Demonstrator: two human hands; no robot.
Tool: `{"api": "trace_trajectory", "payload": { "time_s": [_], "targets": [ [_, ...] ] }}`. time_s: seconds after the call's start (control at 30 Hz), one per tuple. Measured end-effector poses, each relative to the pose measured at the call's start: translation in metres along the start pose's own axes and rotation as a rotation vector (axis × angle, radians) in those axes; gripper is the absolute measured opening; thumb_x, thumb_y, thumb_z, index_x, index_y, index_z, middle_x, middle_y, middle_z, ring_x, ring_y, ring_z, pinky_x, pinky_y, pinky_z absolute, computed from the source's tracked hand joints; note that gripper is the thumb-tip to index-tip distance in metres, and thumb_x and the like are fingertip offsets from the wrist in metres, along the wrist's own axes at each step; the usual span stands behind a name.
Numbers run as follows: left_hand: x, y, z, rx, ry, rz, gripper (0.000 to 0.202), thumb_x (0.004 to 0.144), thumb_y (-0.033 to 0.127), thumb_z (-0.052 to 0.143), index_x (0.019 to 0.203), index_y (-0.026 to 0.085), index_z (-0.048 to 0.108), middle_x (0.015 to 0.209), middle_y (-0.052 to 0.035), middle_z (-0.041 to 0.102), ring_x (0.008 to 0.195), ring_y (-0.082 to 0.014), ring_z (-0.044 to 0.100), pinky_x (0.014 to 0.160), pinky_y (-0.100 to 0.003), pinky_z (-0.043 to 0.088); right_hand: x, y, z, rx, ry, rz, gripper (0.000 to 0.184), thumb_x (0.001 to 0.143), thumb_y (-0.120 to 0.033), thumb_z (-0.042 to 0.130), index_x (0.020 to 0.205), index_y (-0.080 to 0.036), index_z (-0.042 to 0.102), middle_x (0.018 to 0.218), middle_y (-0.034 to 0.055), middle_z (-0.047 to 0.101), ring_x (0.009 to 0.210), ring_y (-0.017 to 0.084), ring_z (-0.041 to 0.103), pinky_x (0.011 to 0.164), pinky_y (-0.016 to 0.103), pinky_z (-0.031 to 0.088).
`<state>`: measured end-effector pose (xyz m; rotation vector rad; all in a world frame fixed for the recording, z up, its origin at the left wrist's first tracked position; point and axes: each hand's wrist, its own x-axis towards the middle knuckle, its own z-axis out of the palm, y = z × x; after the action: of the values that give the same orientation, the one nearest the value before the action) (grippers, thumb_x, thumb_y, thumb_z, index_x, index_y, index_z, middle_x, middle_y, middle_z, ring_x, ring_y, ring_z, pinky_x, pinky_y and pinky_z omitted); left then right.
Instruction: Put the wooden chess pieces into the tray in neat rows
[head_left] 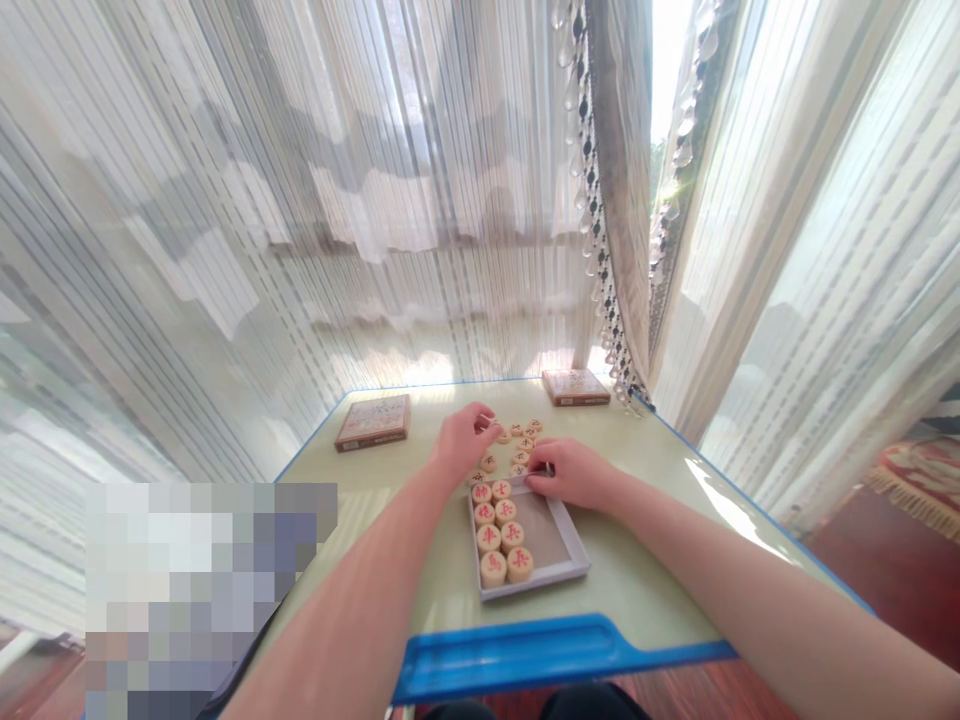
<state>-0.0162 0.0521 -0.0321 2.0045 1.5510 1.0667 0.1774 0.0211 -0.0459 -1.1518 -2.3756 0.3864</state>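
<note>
A shallow white tray [571, 548] lies on the pale green table [645, 590] and holds several round wooden chess pieces with red characters [501, 528] in two columns. Loose pieces [523, 443] lie beyond the tray. My left hand [466, 440] reaches over the loose pieces with fingers curled and pinched round one piece [496, 425]. My right hand [570, 472] rests at the tray's far edge, fingers closed together; what it grips is hidden.
Two flat brown boxes sit at the back, one on the left [373, 421] and one on the right [575, 387]. A blue rim [525, 650] edges the table. Sheer curtains [300, 200] with a beaded tie [607, 290] hang behind.
</note>
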Motion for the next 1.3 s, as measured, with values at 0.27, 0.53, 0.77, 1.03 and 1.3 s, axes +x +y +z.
{"api": "trace_trajectory", "payload": {
  "time_s": [0.27,0.53,0.77,1.03,1.3],
  "targets": [
    [-0.004,0.018,0.005,-0.557,-0.199,-0.135,0.025,0.068,0.021,0.068,0.09,0.011,0.061,0.078,-0.0055,0.068,0.071,-0.0151,0.064,0.068,-0.032,0.054,0.001,0.004,-0.008,0.05,0.255,0.095,0.02,0.077,-0.033,0.055,0.088,-0.019,0.064,0.08,0.002,0.062,0.063,0.012,0.053,0.062,0.025,0.042],
    [-0.013,0.035,0.0,-0.554,-0.372,-0.126,0.03,0.067,0.03,0.069,0.091,0.012,0.064,0.08,-0.007,0.068,0.067,-0.0135,0.062,0.055,-0.024,0.048,-0.004,0.004,-0.012,-0.056,0.322,-0.096,0.028,0.078,-0.029,0.057,0.105,-0.024,0.06,0.091,0.0029,0.062,0.079,0.015,0.058,0.069,0.025,0.042],
    [-0.017,0.04,-0.006,-0.413,-0.418,-0.149,0.033,0.067,0.037,0.067,0.09,0.014,0.067,0.058,0.0008,0.057,0.045,-0.0049,0.042,0.04,-0.019,0.029,-0.006,0.003,-0.018,-0.062,0.327,-0.127,0.022,0.075,-0.028,0.059,0.096,-0.023,0.062,0.091,0.0026,0.062,0.081,0.015,0.057,0.069,0.025,0.042],
    [-0.017,0.038,-0.005,-0.374,-0.44,-0.103,0.049,0.067,0.045,0.065,0.107,0.017,0.062,0.077,-0.0038,0.065,0.055,-0.008,0.049,0.045,-0.02,0.033,-0.009,-0.004,-0.024,-0.028,0.301,-0.149,0.018,0.072,-0.022,0.058,0.09,-0.022,0.063,0.086,0.002,0.061,0.081,0.015,0.056,0.071,0.025,0.042],
    [-0.001,0.002,-0.008,0.245,-0.005,-0.002,0.04,0.075,0.054,0.05,0.083,0.019,0.068,0.075,-0.0031,0.067,0.066,-0.0151,0.056,0.058,-0.025,0.04,-0.017,-0.011,-0.023,-0.057,-0.094,-0.113,0.017,0.068,-0.027,0.062,0.083,-0.023,0.068,0.08,0.0,0.062,0.067,0.013,0.054,0.059,0.023,0.038]
  ]
}}
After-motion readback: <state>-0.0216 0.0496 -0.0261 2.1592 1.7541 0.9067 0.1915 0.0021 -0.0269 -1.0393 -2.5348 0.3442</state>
